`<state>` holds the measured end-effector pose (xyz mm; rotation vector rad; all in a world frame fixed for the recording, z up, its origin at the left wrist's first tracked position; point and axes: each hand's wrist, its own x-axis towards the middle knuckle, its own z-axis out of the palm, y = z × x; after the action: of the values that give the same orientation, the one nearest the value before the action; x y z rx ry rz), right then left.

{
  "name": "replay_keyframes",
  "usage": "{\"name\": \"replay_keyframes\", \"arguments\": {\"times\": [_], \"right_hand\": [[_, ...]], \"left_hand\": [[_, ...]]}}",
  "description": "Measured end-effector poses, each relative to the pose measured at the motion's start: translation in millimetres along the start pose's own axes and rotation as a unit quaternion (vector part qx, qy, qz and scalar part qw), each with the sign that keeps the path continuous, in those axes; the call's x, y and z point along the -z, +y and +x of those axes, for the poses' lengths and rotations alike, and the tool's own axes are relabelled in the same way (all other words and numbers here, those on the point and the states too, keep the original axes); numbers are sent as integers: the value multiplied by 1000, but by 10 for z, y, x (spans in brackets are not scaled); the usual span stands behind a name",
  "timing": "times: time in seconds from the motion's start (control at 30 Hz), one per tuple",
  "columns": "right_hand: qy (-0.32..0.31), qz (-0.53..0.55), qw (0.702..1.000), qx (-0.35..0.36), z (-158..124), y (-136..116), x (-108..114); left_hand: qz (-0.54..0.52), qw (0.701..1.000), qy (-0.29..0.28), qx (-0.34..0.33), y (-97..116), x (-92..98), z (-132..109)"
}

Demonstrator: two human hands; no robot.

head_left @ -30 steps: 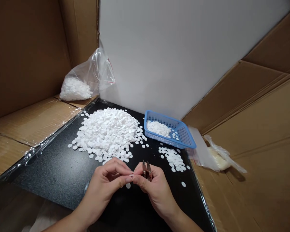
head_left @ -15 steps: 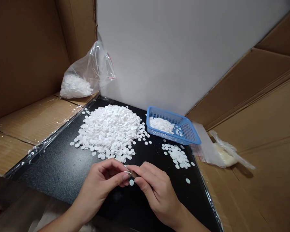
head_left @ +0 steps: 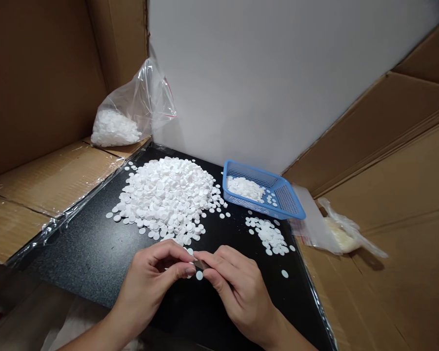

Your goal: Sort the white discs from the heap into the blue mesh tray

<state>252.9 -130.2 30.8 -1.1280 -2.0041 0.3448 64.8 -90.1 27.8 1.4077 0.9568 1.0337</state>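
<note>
My left hand (head_left: 157, 273) is closed in a pinch, thumb and index finger around a small white disc that is mostly hidden at the fingertips. In my right hand (head_left: 237, 282) a thin, flat metal blade (head_left: 199, 264) is gripped between thumb and fingers, its tip against the left fingertips. Just below the blade lies a loose white disc (head_left: 199, 275) on the black tabletop. Beyond my hands rises a large pile of white discs (head_left: 168, 195). A smaller group of discs (head_left: 269, 236) is spread to the right.
A blue mesh basket (head_left: 298, 207) holding white discs stands at the back right. Behind on the left, a clear plastic bag (head_left: 117, 129) of white pieces rests on cardboard. Another tied bag (head_left: 346, 236) lies at the right. Cardboard walls and a grey panel (head_left: 241, 83) enclose the table.
The white disc at my left fingertips shows less than before. The blade has shifted slightly and more of it shows. Both hands stay in nearly the same place.
</note>
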Motion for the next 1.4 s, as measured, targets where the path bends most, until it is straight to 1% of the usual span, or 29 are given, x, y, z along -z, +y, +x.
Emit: {"name": "replay_keyframes", "arguments": {"times": [0.27,0.63,0.87,1.0,1.13,1.2,1.27,1.33,1.4], "right_hand": [[-8,5,1000,0,9,-5,4],[-8,12,1000,0,9,-12,-4],[-5,-7,1000,2,13,-18,0],[-7,-14,1000,-3,14,-17,-5],[-5,0,1000,-11,7,-18,-17],[4,25,999,-27,5,-18,-22],[18,69,996,-60,7,-19,-29],[26,124,986,-111,15,-22,-42],[16,175,969,-176,28,-26,-61]], "left_hand": [[49,997,-2,-64,-3,5,-1],[74,992,-8,-105,5,25,-6],[79,991,-8,-109,1,17,-9],[81,992,-8,-96,15,17,-22],[73,994,-9,-82,13,12,-19],[71,995,-13,-74,6,11,-19],[73,995,-20,-62,-3,12,-29],[80,995,-29,-55,-12,12,-53],[88,994,-47,-51,-24,5,-85]]}}
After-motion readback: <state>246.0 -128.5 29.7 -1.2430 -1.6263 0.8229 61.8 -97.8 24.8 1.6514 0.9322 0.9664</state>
